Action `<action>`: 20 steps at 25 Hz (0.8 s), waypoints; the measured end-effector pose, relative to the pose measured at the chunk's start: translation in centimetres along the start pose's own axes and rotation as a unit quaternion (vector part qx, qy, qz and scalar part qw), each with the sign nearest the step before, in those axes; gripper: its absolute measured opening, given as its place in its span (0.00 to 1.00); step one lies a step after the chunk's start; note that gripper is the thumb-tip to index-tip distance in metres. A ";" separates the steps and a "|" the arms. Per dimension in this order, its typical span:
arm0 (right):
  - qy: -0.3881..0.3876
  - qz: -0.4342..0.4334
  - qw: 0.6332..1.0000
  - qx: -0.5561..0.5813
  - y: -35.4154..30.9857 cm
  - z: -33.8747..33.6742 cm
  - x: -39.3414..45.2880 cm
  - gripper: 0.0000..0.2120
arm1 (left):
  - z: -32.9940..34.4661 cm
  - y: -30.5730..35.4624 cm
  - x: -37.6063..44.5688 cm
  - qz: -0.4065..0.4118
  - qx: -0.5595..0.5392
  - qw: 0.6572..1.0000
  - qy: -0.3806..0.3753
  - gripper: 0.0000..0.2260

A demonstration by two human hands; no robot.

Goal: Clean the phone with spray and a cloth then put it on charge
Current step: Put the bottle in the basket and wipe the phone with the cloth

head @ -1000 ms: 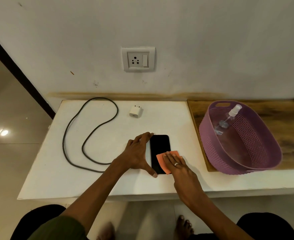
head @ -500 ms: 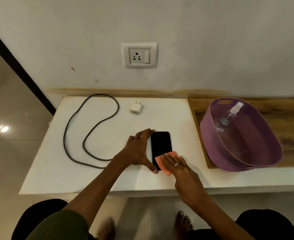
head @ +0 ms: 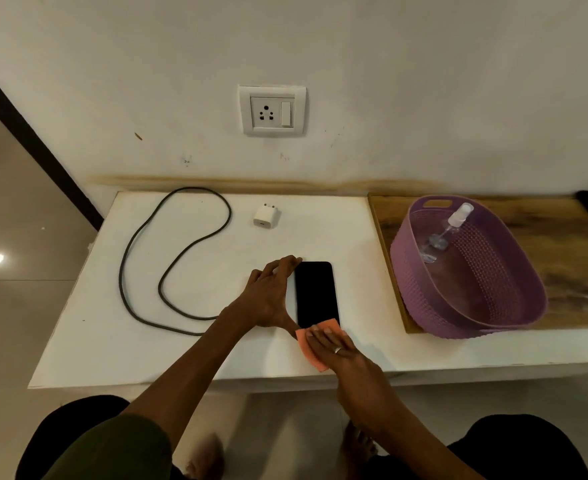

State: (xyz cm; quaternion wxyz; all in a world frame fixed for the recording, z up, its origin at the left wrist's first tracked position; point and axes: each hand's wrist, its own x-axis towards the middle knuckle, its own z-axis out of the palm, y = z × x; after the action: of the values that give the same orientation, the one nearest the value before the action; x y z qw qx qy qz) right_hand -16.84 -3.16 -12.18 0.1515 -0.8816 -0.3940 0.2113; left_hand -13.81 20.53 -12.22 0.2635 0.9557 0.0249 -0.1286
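We brace the phone (head: pixel 317 294), lying screen-up with its long axis toward twelve o'clock on the white surface (head: pixel 195 355), with our left hand (head: pixel 268 296) spread along its nine o'clock edge, while our flat right hand (head: pixel 334 346) presses the cloth (head: pixel 315 351) at its six o'clock end.

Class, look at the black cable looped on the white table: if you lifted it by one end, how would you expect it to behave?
The cable lies in loose curves, so it is probably floppy and would dangle and drag. It looks thin, so likely light. Its loops sit apart from the charger plug, so lifting it probably would not tug that along.
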 end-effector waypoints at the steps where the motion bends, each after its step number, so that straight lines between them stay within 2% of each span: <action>1: 0.014 0.012 0.999 -0.042 0.1 0.1 -0.4 0.42 | 0.0 0.0 0.0 0.001 -0.001 1.000 -0.001 0.67; 3: 0.090 0.040 0.991 -0.086 0.3 0.1 -0.6 0.46 | 0.0 0.2 0.0 0.002 -0.001 1.000 0.004 0.68; 6: 0.007 0.138 0.990 -0.013 0.6 0.7 -1.3 0.40 | 0.0 0.4 -0.1 -0.001 -0.010 1.000 0.007 0.69; 7: -0.004 0.145 0.989 -0.010 0.9 0.9 -1.2 0.39 | 0.0 0.4 -0.2 -0.002 -0.012 1.000 0.007 0.68; 10: 0.037 0.139 0.989 0.021 1.0 0.6 0.2 0.36 | 0.1 0.5 0.1 -0.005 -0.013 1.000 0.002 0.67; 13: 0.063 0.073 0.995 -0.017 1.0 -1.5 2.5 0.28 | 0.3 0.4 0.2 -0.007 -0.013 1.000 0.000 0.66; 16: 0.134 0.035 0.989 -0.051 2.0 -3.8 5.8 0.43 | 0.3 0.4 0.2 -0.006 -0.015 1.000 -0.001 0.66; 17: 0.142 0.053 0.986 -0.070 2.7 -3.9 7.0 0.42 | 0.3 0.3 0.2 -0.004 -0.016 1.000 -0.002 0.65; 20: 0.117 0.086 0.986 -0.087 2.3 -5.0 9.2 0.28 | 0.1 0.4 0.3 -0.004 -0.015 1.000 -0.007 0.64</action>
State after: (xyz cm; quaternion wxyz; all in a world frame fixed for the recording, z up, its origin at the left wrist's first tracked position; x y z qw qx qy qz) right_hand -7.41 1.90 -11.19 0.1009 -0.9406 -0.3130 0.0842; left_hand -13.51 20.09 -12.18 0.2779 0.9505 0.0284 -0.1360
